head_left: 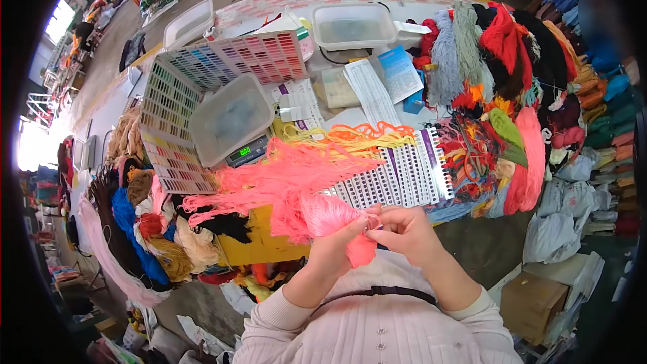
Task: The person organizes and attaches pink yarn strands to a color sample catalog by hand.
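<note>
My left hand point(330, 248) is closed around a skein of salmon-pink thread point(325, 214), whose end hangs below the fingers. Close against it, my right hand point(408, 232) pinches at the skein's edge; what sits between those fingertips is too small to make out. A loose spread of the same pink threads point(290, 178) lies on the table just beyond the skein. White punched thread cards point(397, 178) with rows of holes lie past my right hand, and orange and yellow threads point(367, 136) run across their far end.
A colour chart point(172, 108) stands folded at the left around a clear plastic tub point(236, 121) on a digital scale point(247, 152) with a green display. Another tub point(354, 25) and a blue booklet point(400, 73) are farther back. Heaped skeins point(502, 47) cover the right side.
</note>
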A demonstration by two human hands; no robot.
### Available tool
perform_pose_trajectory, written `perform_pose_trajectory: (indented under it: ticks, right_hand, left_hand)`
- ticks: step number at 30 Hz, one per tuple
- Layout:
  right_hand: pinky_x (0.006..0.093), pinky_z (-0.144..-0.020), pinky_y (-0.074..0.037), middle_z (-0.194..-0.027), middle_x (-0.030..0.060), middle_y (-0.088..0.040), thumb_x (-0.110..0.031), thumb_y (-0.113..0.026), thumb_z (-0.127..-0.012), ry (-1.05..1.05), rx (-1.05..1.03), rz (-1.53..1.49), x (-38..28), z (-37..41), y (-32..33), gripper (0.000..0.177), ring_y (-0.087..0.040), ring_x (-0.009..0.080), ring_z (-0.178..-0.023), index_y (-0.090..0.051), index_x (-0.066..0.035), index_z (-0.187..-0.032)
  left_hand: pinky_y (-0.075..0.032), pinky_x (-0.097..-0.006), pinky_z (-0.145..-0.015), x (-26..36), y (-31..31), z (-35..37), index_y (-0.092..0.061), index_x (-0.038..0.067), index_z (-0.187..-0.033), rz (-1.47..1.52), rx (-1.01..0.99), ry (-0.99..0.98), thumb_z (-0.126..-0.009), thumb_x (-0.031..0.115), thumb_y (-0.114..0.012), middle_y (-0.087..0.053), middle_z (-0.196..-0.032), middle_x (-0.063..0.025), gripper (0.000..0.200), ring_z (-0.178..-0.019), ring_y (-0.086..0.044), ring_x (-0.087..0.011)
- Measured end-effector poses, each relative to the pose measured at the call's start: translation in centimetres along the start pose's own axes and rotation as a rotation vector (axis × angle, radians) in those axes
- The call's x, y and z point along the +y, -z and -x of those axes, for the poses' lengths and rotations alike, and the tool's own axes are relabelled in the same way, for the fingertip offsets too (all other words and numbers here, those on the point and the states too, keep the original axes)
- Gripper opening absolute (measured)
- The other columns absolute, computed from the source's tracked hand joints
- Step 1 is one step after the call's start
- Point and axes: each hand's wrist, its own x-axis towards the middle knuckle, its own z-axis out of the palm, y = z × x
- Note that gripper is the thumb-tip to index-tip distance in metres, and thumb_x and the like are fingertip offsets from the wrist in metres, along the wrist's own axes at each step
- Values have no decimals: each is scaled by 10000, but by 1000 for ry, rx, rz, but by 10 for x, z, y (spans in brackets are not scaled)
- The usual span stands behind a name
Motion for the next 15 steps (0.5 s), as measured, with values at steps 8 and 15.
perform_pose_trajectory:
  ticks: [8, 15]
  right_hand:
    - [170, -425, -282, -630, -14, -505, -93, -539, -775, -256, -36, -618, -17, -2, 7, 107, -379, 6, -499, -575, -9, -717]
    - [186, -490, -358, -713, 6, -563, -67, -545, -763, -121, -32, -323, -11, -2, -8, 94, -458, 29, -569, -595, 11, -750]
  left_hand:
    - [-328, -335, -911, -1, 16, -2, -382, -54, -1151, 39, -226, -36, -861, 222, -386, -426, -1160, -128, 401, -1078, -406, -196]
    - [-339, -346, -875, -3, 10, -2, -299, -57, -1207, -185, -275, -121, -850, 381, -327, -414, -1166, -153, 566, -1006, -458, -211]
